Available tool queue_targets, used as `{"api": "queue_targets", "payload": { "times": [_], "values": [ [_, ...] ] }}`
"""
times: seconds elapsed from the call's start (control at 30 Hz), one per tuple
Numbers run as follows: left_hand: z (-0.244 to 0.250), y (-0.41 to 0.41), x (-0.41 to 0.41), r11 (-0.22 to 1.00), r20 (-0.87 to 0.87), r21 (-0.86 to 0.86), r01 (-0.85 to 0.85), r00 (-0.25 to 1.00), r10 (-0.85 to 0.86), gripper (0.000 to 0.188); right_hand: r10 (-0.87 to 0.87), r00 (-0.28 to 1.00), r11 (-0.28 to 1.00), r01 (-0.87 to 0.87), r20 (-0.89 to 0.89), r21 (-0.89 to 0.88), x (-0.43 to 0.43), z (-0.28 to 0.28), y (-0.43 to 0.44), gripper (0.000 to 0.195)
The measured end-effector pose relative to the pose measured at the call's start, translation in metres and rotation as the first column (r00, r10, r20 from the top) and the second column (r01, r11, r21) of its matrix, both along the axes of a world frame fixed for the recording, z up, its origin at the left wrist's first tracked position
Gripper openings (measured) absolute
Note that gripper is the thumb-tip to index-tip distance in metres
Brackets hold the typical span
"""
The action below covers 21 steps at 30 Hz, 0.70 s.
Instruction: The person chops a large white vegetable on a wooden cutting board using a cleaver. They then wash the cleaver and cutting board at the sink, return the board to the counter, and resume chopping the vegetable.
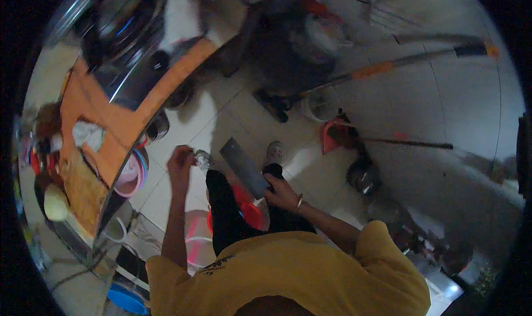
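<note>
My right hand (282,192) is closed round the handle of a broad cleaver (245,167), whose rectangular metal blade points up and left, above the tiled floor and near my legs. My left hand (181,159) is raised beside the orange-edged counter, its fingers curled near my left shoe (203,160); whether it holds anything small cannot be told. Left of it, on the counter, lie a crumpled whitish cloth (88,135) and a wooden chopping board (85,191). Red plastic ware (251,214) shows between my legs.
The orange counter (166,79) carries a dark glossy cooktop (133,85). Stacked basins (129,177) stand below its edge. A long-handled floor tool (345,79), a red dustpan (332,136), a pale bucket (320,104) and a dark pot (364,178) are ahead and right.
</note>
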State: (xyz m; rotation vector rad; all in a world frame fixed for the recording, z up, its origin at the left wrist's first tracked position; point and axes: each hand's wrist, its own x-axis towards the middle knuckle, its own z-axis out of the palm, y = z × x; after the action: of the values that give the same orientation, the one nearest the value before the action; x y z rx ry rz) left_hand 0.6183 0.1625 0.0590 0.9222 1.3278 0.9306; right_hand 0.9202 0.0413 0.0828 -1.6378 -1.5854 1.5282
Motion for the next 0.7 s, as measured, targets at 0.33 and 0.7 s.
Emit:
{"api": "queue_targets", "payload": {
  "times": [0.33,0.7],
  "values": [
    [-0.085,0.036,0.43,0.75,-0.151,0.247,0.614,0.789,-0.596,0.017,-0.513,0.85,0.852,0.521,0.12,-0.049,0.182,-0.013,-0.104,0.041],
    [-0.208,0.059,0.597,0.729,-0.697,0.245,0.64,0.639,-0.326,0.023,-0.725,0.623,0.493,0.767,0.294,-0.411,0.295,-0.034,-0.17,0.04]
  ]
}}
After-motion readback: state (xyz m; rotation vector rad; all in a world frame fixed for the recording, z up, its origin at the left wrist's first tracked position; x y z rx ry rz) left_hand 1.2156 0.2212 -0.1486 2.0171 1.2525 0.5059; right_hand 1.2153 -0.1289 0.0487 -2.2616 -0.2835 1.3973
